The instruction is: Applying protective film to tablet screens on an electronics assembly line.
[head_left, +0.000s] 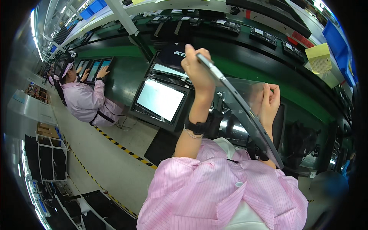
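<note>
A thin, dark flat-panel device (245, 107) is tilted on edge in front of my chest, with slots or ports along its narrow side. My left hand (197, 71) is closed around its upper corner. From behind the panel a clear plastic film (245, 90) stretches across to the right. My right hand (270, 100) is closed with bent fingers at the film's right edge, seemingly pinching it. The panel hides part of my right forearm. Left of my left forearm, a lit white screen (161, 99) lies in a black tray (135, 108).
Beyond the lit screen is a black cover (167, 53). Several dark electronic units (226, 26) line the far conveyor. At left, a co-worker in a pink smock (82, 92) touches screens on the bench. Yellow paper (320, 58) hangs near a blue bin (337, 48) at right.
</note>
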A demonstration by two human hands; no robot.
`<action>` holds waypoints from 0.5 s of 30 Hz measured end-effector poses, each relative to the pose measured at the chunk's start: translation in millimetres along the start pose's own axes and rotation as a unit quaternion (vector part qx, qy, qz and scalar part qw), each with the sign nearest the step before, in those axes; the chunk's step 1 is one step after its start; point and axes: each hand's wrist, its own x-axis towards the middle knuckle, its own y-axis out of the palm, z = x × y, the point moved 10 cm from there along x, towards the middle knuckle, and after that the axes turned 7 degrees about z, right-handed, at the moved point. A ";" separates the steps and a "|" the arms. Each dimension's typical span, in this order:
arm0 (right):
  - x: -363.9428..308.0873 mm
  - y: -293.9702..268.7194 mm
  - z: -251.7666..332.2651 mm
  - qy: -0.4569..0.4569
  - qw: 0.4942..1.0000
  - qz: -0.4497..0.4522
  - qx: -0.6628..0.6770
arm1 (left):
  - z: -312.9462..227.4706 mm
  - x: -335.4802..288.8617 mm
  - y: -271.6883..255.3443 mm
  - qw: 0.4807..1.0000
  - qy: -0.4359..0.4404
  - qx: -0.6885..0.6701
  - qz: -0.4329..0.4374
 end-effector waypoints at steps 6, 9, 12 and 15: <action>-2.9 -2.6 3.5 -0.076 0.995 -0.011 -0.070 | -1.0 -15.2 27.3 0.997 -0.053 0.023 0.047; 8.9 -1.7 13.5 -0.062 0.997 0.017 -0.049 | 16.1 -5.0 32.8 0.983 -0.048 -0.119 0.128; 12.6 30.8 79.0 -0.135 0.983 0.060 -0.112 | -37.2 5.1 31.4 0.862 0.138 -0.328 0.361; 22.0 54.8 120.1 -0.199 0.958 0.103 -0.179 | -43.0 16.3 21.9 0.778 0.188 -0.369 0.472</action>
